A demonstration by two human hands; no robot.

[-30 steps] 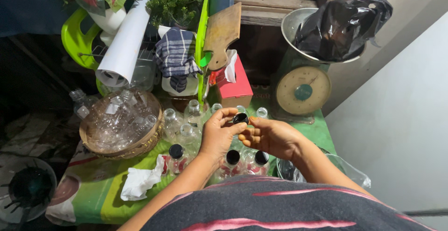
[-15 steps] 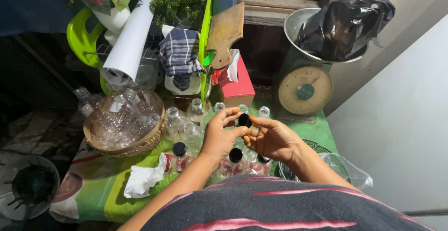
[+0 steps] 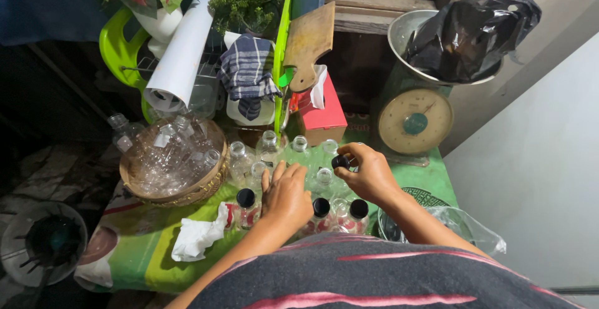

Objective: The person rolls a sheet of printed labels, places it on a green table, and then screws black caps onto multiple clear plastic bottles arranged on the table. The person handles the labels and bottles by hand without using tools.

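My right hand (image 3: pixel 369 173) pinches a small black cap (image 3: pixel 340 161) over a group of clear plastic bottles (image 3: pixel 298 154) standing on the green table cloth (image 3: pixel 150 260). My left hand (image 3: pixel 286 193) rests with fingers spread on the tops of the bottles near the middle of the group. Three bottles close to me wear black caps (image 3: pixel 321 207); the ones further back stand uncapped.
A woven basket (image 3: pixel 203 187) piled with empty clear bottles sits at the left. A crumpled white tissue (image 3: pixel 196 239) lies in front. Behind are a red tissue box (image 3: pixel 324 112), a kitchen scale (image 3: pixel 414 120) holding a black bag, a cutting board (image 3: pixel 307 44) and a paper roll (image 3: pixel 181 56).
My left hand has let go of the bottle it held with the right and dropped onto the bottle tops. The right hand keeps the black cap, slightly higher and to the right.
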